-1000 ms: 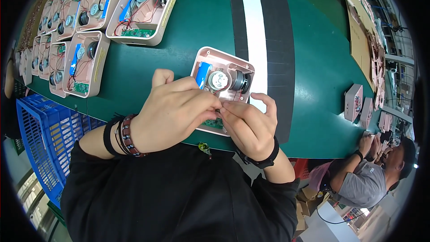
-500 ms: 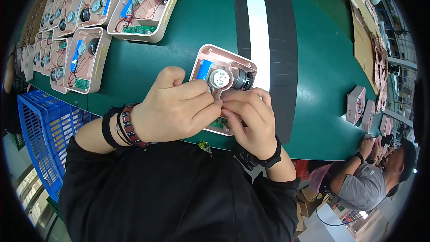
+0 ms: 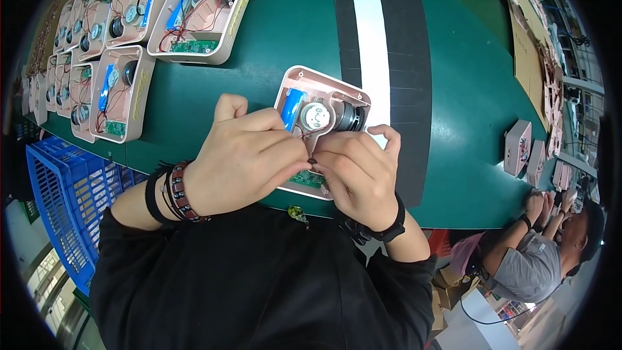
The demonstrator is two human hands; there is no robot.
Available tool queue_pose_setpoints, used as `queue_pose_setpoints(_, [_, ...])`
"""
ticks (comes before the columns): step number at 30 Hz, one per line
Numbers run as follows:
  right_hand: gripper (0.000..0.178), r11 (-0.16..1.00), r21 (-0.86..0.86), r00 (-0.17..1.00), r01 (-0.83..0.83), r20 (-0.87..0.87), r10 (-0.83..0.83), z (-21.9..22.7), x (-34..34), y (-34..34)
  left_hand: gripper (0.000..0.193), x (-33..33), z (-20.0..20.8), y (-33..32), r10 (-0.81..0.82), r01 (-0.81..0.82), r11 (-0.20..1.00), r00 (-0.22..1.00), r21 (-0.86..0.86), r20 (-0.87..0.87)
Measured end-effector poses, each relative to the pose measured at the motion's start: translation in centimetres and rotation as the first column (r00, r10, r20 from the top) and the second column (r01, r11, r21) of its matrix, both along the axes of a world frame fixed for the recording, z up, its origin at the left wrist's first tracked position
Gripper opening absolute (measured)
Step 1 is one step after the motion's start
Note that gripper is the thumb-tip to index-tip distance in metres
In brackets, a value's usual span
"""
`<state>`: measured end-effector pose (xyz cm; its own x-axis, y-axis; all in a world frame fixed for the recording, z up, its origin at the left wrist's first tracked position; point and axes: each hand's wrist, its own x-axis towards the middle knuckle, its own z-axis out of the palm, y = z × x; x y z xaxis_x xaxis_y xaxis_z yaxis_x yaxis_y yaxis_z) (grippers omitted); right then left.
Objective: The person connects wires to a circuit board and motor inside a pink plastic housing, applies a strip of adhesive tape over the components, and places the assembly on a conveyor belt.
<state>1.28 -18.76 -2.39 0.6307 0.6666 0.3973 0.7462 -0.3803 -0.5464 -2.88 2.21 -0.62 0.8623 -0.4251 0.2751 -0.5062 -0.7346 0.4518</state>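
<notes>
Far left: blue plastic crate (image 3: 65, 178) beside green desk (image 3: 460, 123). Upper left: rows of open pink housings (image 3: 140, 100), wired parts inside. Centre left: left hand (image 3: 249, 159), beaded bracelet at wrist, fingertips pinched on small dark part (image 3: 312, 161), grip partly hidden. Centre: open pink casing (image 3: 324, 79), face up on desk beneath both hands; within, blue pack (image 3: 293, 109), green circuit board (image 3: 306, 177), round disc (image 3: 315, 116), black speaker (image 3: 348, 116). Next: right hand (image 3: 359, 172), thumb and fingers likewise pinched on same part. Then white strip (image 3: 372, 45). Far right: co-worker (image 3: 531, 266), grey-shirted.
</notes>
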Motion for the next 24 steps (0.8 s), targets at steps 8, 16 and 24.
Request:
queue_pose_setpoints(8, [0.013, 1.000, 0.024, 0.997, 0.002, -0.077, 0.000, -0.3, 0.2, 0.3, 0.015, 0.4, 0.0, -0.1, 0.057, -0.069, 0.992, 0.992, -0.102, -0.110])
queue_pose_setpoints(16, [0.013, 0.996, -0.092, 0.989, 0.013, -0.143, -0.026, 1.0, 0.3, 0.5, 0.014, 1.0, -0.1, -0.5, 0.050, -0.072, 0.988, 0.987, -0.138, -0.151])
queue_pose_setpoints(24, [0.012, 0.992, -0.123, 0.989, 0.036, -0.140, -0.053, 1.0, 0.1, 0.7, 0.013, 1.1, -0.1, -0.6, 0.062, -0.086, 0.990, 0.976, -0.111, -0.207])
